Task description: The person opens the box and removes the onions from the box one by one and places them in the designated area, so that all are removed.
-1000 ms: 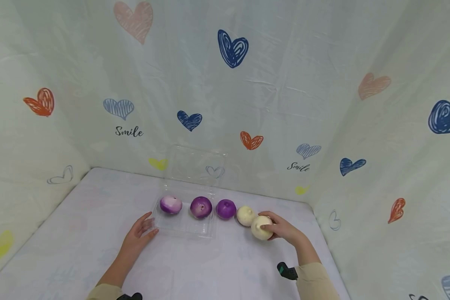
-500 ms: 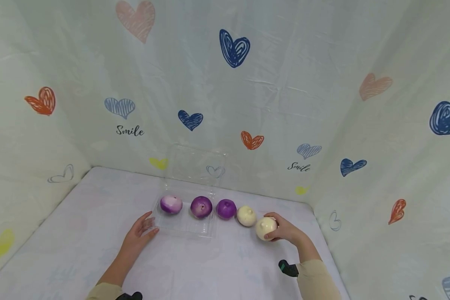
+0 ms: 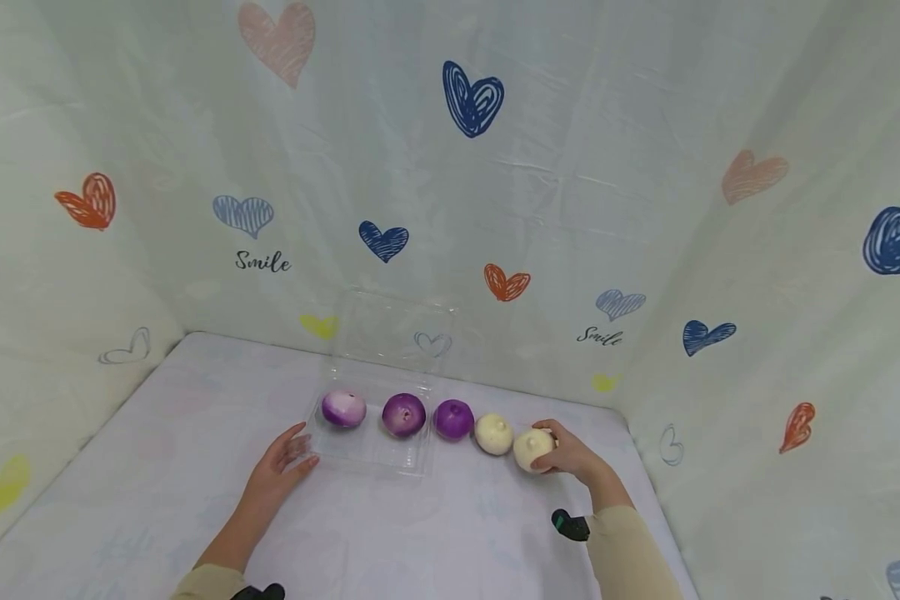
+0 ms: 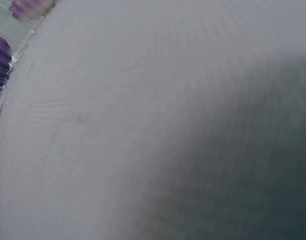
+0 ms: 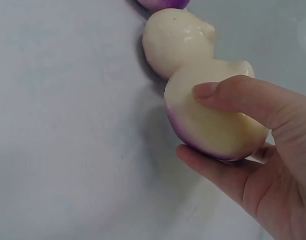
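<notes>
My right hand [image 3: 567, 451] grips a white onion [image 3: 531, 452] at the right end of a row. In the right wrist view its thumb lies on top and fingers curl beneath the purple-tinged underside. Just left sits another white onion [image 3: 492, 434], followed by a purple onion [image 3: 453, 419] beside the clear plastic box [image 3: 367, 447]. Inside that box are a purple onion [image 3: 403, 415] and a paler purple-and-white onion [image 3: 343, 409]. My left hand [image 3: 277, 471] rests at the box's near left corner, thumb and fingers spread and touching it.
The box's clear lid [image 3: 390, 329] stands raised at the back, close to the heart-printed curtain [image 3: 555, 208]. A white cloth covers the table [image 3: 420, 533]. Dark devices sit at both wrists, among them the right wrist camera [image 3: 570, 525].
My right hand has shifted the gripped white onion slightly right, so it overlaps its white neighbour less in the head view. My left hand and the box have stayed in place.
</notes>
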Motion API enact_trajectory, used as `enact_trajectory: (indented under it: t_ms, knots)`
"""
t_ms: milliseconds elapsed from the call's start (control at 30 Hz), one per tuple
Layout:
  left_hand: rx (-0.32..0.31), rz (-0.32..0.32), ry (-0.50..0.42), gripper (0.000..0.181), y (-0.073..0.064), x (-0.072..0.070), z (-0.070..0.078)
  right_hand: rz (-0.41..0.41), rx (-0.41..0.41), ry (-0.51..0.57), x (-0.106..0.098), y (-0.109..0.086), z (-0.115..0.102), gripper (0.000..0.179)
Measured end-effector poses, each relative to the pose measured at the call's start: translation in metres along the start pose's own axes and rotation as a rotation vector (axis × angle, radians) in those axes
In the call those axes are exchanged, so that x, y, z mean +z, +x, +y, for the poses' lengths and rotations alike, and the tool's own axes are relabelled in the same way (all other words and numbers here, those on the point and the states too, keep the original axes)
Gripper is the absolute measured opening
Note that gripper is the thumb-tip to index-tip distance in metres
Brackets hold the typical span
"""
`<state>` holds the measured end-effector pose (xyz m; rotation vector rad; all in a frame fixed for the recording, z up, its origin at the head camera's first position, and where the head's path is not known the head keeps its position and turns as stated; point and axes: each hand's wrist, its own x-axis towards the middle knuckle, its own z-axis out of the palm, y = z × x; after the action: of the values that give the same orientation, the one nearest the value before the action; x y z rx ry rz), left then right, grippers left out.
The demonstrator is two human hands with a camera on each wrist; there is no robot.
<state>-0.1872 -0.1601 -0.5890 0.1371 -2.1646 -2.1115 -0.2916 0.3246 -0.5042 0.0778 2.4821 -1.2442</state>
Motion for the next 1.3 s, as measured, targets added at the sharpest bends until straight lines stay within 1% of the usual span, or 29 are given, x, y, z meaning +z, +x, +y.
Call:
enact_trajectory:
  t_ms: [100, 200, 367, 500, 567, 733, 933, 1300]
  knots:
    - [-0.008, 0.003, -0.004, 0.069, 0.000, 0.000, 0.002, 0.014, 0.002, -0.002, -0.001, 0.004, 0.003, 0.075]
    - [-0.013, 0.005, 0.000, 0.070, -0.001, 0.000, 0.002, 0.035, 0.007, -0.029, -0.003, 0.007, 0.007, 0.075]
    - [-0.017, 0.002, 0.000, 0.070, 0.000, 0.000, 0.002, 0.076, 0.000, -0.108, -0.005, 0.011, 0.014, 0.077]
    - [-0.014, -0.004, -0.006, 0.070, 0.000, 0.000, 0.002, 0.096, -0.022, -0.157, -0.007, 0.011, 0.012, 0.078]
    - [-0.011, -0.003, -0.010, 0.070, -0.001, 0.001, 0.003, 0.103, -0.020, -0.175, -0.007, 0.012, 0.012, 0.077]
    - [-0.002, 0.004, -0.018, 0.069, -0.002, 0.001, 0.002, 0.129, 0.015, -0.197, -0.006, 0.022, 0.017, 0.074]
    - [-0.007, 0.003, -0.035, 0.069, -0.002, 0.002, 0.002, 0.131, 0.004, -0.232, -0.004, 0.027, 0.022, 0.074]
    - [-0.036, 0.000, -0.025, 0.070, -0.002, 0.001, 0.005, 0.116, 0.027, -0.224, -0.001, 0.029, 0.017, 0.072]
